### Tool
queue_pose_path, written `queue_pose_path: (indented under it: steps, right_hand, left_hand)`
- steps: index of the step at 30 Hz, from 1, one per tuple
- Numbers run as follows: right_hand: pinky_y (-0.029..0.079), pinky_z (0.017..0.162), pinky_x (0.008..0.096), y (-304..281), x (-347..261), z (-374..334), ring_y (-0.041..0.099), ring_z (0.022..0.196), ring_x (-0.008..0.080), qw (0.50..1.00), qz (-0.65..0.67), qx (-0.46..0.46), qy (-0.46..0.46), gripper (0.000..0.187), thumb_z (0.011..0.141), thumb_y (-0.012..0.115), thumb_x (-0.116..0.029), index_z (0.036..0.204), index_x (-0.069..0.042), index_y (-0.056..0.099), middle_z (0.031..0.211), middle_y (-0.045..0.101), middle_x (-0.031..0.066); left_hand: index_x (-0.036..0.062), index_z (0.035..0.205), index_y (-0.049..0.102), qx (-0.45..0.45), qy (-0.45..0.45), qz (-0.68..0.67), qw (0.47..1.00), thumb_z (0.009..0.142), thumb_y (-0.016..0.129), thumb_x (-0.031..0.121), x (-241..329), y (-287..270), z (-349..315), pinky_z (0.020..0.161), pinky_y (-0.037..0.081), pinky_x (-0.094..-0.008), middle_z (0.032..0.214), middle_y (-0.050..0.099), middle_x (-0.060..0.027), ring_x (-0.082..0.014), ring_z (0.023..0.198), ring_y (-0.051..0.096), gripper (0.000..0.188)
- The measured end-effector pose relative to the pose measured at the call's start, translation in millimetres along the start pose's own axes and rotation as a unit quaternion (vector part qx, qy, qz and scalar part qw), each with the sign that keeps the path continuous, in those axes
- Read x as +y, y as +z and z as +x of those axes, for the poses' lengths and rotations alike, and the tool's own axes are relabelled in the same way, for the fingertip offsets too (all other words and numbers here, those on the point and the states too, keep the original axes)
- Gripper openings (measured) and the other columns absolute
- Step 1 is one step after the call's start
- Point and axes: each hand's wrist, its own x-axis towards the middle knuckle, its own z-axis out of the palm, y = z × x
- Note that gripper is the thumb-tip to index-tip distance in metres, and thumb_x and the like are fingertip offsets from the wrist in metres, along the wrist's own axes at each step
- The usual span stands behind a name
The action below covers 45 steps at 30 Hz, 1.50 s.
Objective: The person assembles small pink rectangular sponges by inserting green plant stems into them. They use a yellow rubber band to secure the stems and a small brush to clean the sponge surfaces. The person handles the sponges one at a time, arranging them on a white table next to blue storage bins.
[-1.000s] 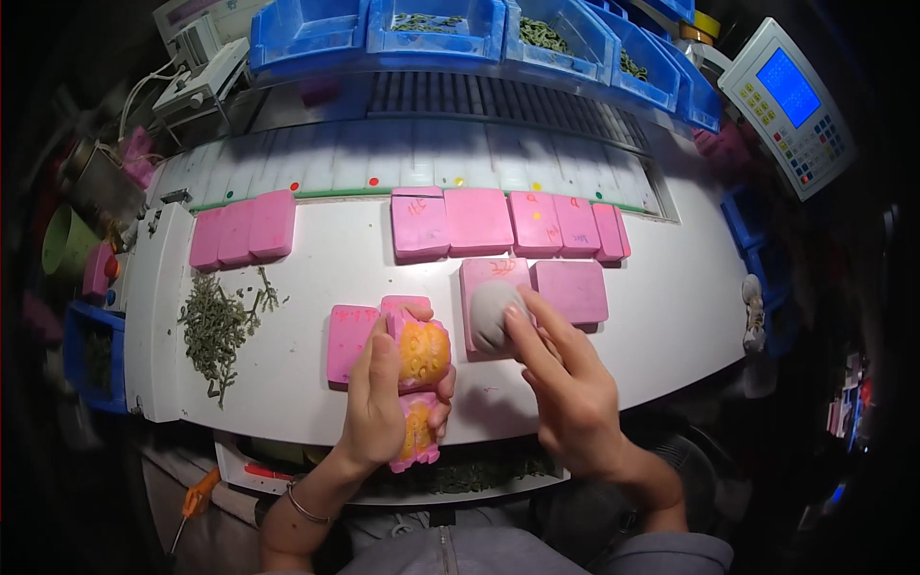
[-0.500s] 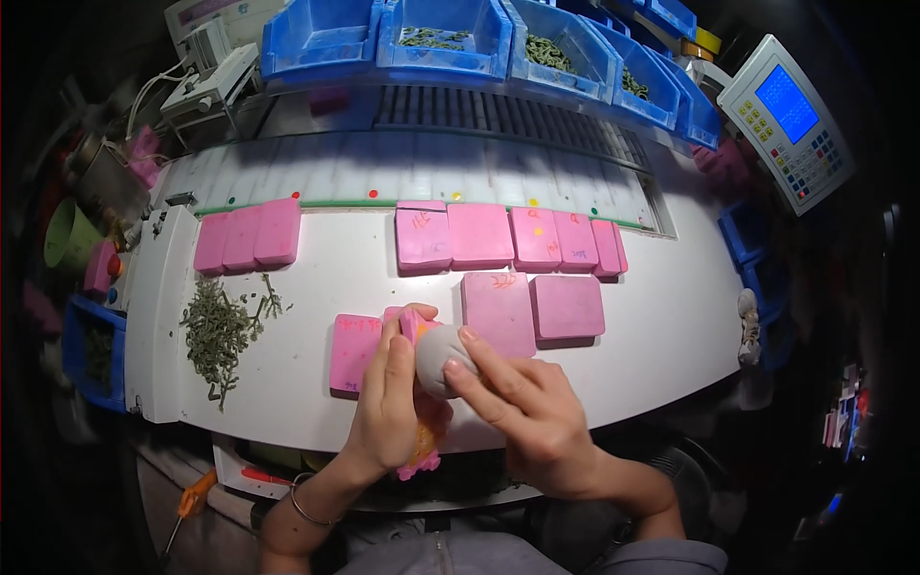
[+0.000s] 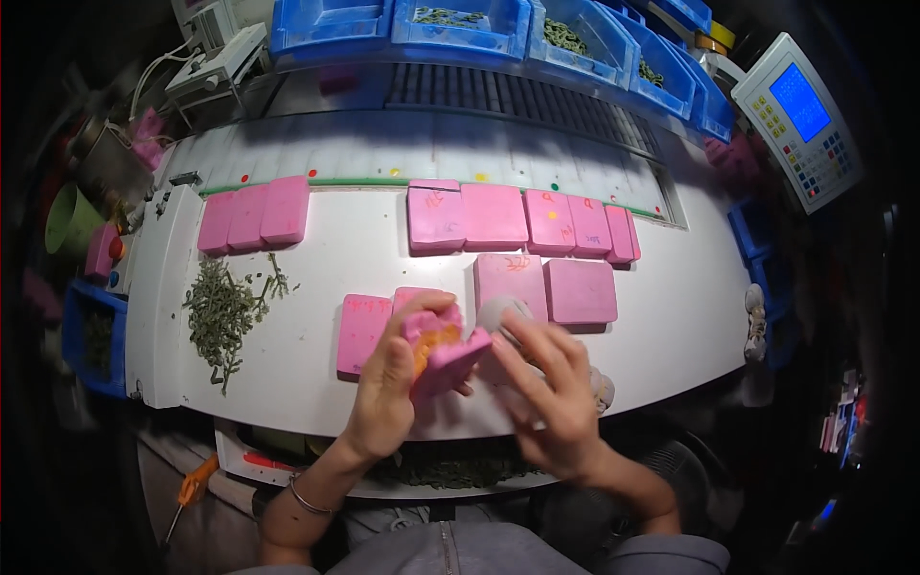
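White worktable (image 3: 316, 259), blue bins (image 3: 460, 24) behind, left hand (image 3: 388, 388) grasping pink mould (image 3: 443, 350), right hand (image 3: 551, 388) gripping pale lump (image 3: 498, 314).

The right hand (image 3: 551, 398) is motion-blurred and covers most of the pale grey rounded lump (image 3: 498, 311); the orange filling (image 3: 433, 343) inside the pink rectangular mould (image 3: 443, 350) is mostly hidden.

leaf pile (image 3: 225, 311) left of hands | lidded boxes (image 3: 517, 216) behind | bins (image 3: 450, 19) at rear
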Motion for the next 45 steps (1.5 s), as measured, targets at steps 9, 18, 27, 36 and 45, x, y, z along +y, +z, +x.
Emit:
queue_pose_path:
  steps: [9,18,27,36,45]
  right_hand:
    - [0.044,0.062,0.0265,15.0,-16.3,-0.2,0.054,0.076,0.0182,0.968,0.226,0.091,0.060,0.035,0.068,0.075,-0.002,0.098,0.000,0.057,0.089,0.058,0.0106]
    - [0.046,0.080,0.0290,13.7,-11.2,11.3,0.059,0.089,0.0211,0.930,0.331,0.023,0.161,0.030,0.072,0.067,0.006,0.101,0.003,0.057,0.096,0.060,0.0130]
    - [0.047,0.069,0.0278,9.0,-6.8,7.9,0.060,0.078,0.0204,0.947,0.282,0.048,0.148,0.023,0.072,0.066,0.005,0.094,0.002,0.059,0.084,0.060,0.0112]
    - [0.045,0.062,0.0264,2.9,4.4,7.6,0.055,0.074,0.0183,0.952,0.289,0.086,0.058,0.052,0.072,0.070,0.003,0.118,-0.003,0.048,0.107,0.053,0.0135]
    - [0.046,0.072,0.0367,-28.0,-5.1,11.1,0.056,0.083,0.0259,0.916,0.367,-0.131,0.098,0.047,0.074,0.068,-0.009,0.117,-0.002,0.050,0.089,0.056,0.0120]
  left_hand:
    - [-0.0051,0.136,0.031,-0.024,-0.013,0.101,0.995,0.093,0.025,0.056,8.7,6.2,-13.5,0.095,0.040,-0.0306,0.135,0.042,-0.0157,-0.0197,0.111,0.052,0.075]
    - [-0.0058,0.133,0.035,0.010,0.020,0.101,0.995,0.082,0.052,0.056,0.5,5.5,-14.3,0.084,0.045,-0.0287,0.110,0.055,-0.0128,-0.0160,0.095,0.057,0.082]
    - [-0.0034,0.106,0.062,0.027,0.165,0.408,0.897,0.071,0.075,0.011,22.4,20.1,-18.2,0.073,0.049,-0.0302,0.097,0.060,-0.0149,-0.0247,0.086,0.060,0.039]
    - [-0.0067,0.099,0.058,-0.001,0.003,0.027,1.000,0.078,0.065,-0.006,11.0,9.9,-2.8,0.078,0.047,-0.0264,0.092,0.057,-0.0088,-0.0148,0.086,0.057,0.022]
    - [-0.0038,0.115,0.050,-0.025,-0.073,0.043,0.996,0.086,0.060,0.011,-12.0,0.2,-14.4,0.075,0.053,-0.0331,0.107,0.057,-0.0148,-0.0236,0.092,0.060,0.034]
